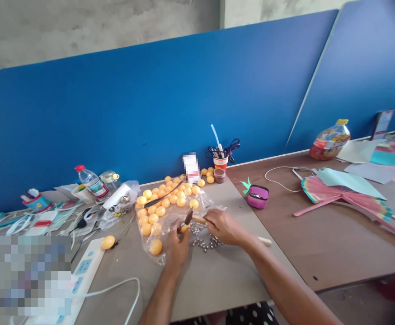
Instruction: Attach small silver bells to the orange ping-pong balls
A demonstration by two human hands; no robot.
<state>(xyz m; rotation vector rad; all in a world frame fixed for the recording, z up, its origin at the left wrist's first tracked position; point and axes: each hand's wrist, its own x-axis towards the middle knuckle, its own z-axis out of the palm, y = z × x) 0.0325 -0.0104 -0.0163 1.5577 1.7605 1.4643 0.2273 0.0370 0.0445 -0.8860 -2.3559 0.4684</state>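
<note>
My left hand (179,241) is closed around a small orange ball (185,228), near the front of the grey table. A dark pointed blade-like piece (189,215) stands up at that ball; what holds it is unclear. To the right, my right hand (225,226) grips a thin light-brown stick (198,220) whose left end reaches the ball. Small shiny metal balls (205,244) lie scattered beneath and between my hands. Behind and left of them, several orange balls (160,211) rest on and in a clear plastic bag (146,246), with a black strap (162,197) across them.
A white power strip (88,271), cables and a bottle (92,183) occupy the left. A cup of tools (220,162) stands at the back. Rightward are a purple pouch (257,197), a pink fan (341,194), paper sheets and a large bottle (331,141).
</note>
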